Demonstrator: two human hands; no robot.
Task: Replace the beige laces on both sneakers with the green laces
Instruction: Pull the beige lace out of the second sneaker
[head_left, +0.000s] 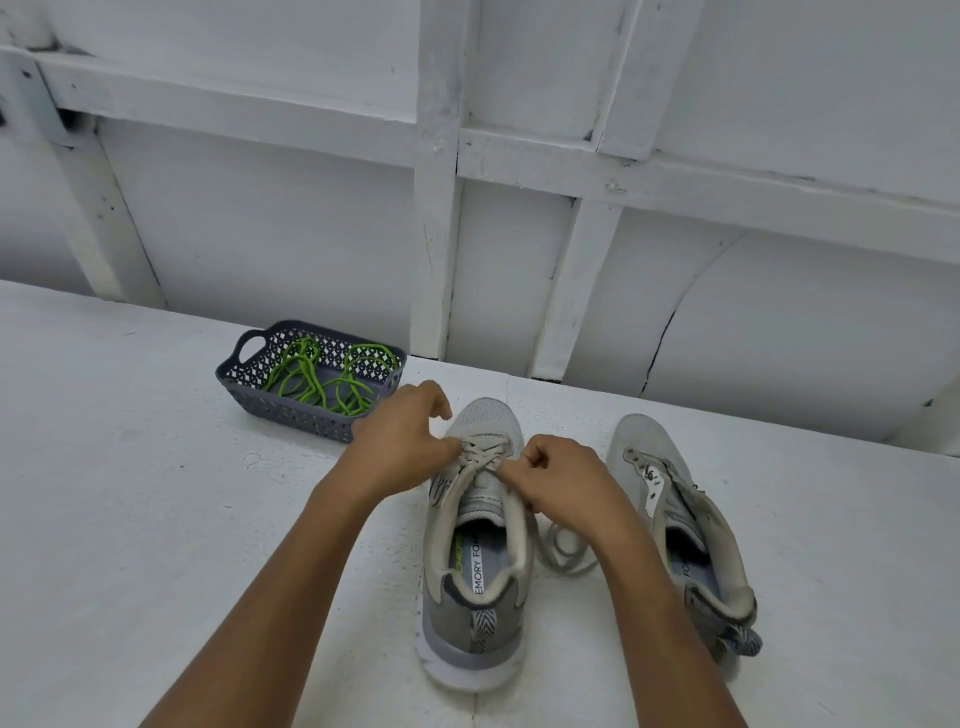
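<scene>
**Hands at the laces:** At a white table (156, 467), your left hand (405, 447) and right hand (563, 480) work the beige lace (480, 452) of the laced sneaker (475, 597). The fingers of both hands are curled in and appear to pinch the crossings from either side. The green laces (332, 382) lie tangled in the grey basket (291, 410), just beyond your left hand.

Pull one side hard and the lace may bind in an eyelet or drag the shoe across the table, since neither hand braces it. The green tangle could knot when you lift one lace out.

The second sneaker (685, 519) leans to one side and looks unlaced, though its eyelets are too small to be sure. A loose beige loop (566, 553) lies between the shoes, and your right wrist hides where it runs. Your fingertips cover the exact grip.
</scene>
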